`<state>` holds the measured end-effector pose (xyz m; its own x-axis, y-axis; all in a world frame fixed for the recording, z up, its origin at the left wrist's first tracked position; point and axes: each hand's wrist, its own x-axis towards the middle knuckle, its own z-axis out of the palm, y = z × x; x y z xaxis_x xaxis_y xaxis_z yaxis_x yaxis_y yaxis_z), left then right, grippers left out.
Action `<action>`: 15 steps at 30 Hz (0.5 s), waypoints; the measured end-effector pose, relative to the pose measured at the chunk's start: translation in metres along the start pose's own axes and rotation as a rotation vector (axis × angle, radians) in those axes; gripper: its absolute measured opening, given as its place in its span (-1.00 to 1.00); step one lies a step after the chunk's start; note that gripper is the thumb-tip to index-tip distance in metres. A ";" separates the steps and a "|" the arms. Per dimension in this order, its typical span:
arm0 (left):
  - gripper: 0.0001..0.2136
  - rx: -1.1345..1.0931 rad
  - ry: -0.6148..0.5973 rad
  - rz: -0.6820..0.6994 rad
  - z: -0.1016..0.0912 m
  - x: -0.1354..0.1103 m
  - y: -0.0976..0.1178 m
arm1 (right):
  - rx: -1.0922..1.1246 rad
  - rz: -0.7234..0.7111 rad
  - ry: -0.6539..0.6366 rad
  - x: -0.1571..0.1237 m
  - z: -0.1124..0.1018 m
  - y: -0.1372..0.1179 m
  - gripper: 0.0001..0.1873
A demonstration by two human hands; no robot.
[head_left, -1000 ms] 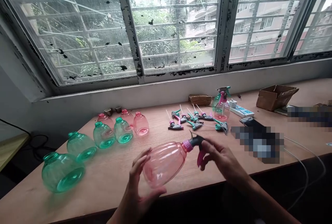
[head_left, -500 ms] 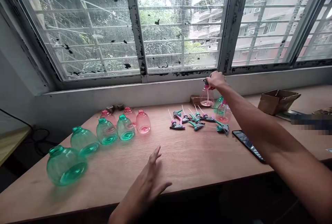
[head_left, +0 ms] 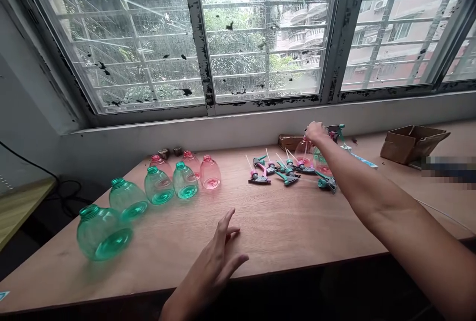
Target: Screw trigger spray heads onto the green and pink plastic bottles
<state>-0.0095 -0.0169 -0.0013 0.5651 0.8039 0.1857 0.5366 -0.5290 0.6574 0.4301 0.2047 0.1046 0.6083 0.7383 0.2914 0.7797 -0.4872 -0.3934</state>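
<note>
My right hand (head_left: 316, 132) reaches to the back of the table, its fingers closed round the top of a pink spray bottle (head_left: 303, 151). The hand hides most of the sprayer. Behind my forearm, a green bottle (head_left: 317, 155) and other sprayer tops (head_left: 335, 130) show in part. My left hand (head_left: 215, 256) hovers over the table's front edge with fingers apart, holding nothing. Loose trigger sprayer heads (head_left: 288, 177) with thin tubes, pink and green, lie in a heap left of my right arm. On the left stand several capless bottles, green (head_left: 104, 237) and pink (head_left: 210, 172).
An open cardboard box (head_left: 412, 145) stands at the right rear. A brown block (head_left: 290, 141) lies against the wall behind the pink bottle. A blue-and-white strip (head_left: 362, 158) rests beyond my right forearm. Windows (head_left: 260, 38) rise behind the wooden table (head_left: 275, 232).
My right hand has come down a little and to the right with the pink spray bottle. The view has shifted slightly. The phone near my right forearm no longer shows.
</note>
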 end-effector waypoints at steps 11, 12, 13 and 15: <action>-0.34 0.023 0.009 0.036 0.000 0.000 0.006 | -0.083 -0.149 0.117 -0.031 -0.019 -0.003 -0.39; -0.35 0.017 0.009 0.036 0.000 0.000 0.005 | -0.084 -0.205 0.130 -0.042 -0.017 -0.002 -0.34; -0.36 0.008 0.010 0.038 0.000 0.001 0.003 | -0.082 -0.271 0.133 -0.054 -0.015 0.001 -0.32; -0.40 0.002 0.025 0.055 -0.002 0.005 -0.004 | -0.078 -0.397 0.109 -0.078 -0.006 0.010 -0.38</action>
<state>-0.0101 -0.0099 -0.0012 0.5776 0.7803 0.2399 0.5067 -0.5731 0.6440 0.3912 0.1401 0.0831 0.2668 0.8243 0.4993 0.9632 -0.2113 -0.1659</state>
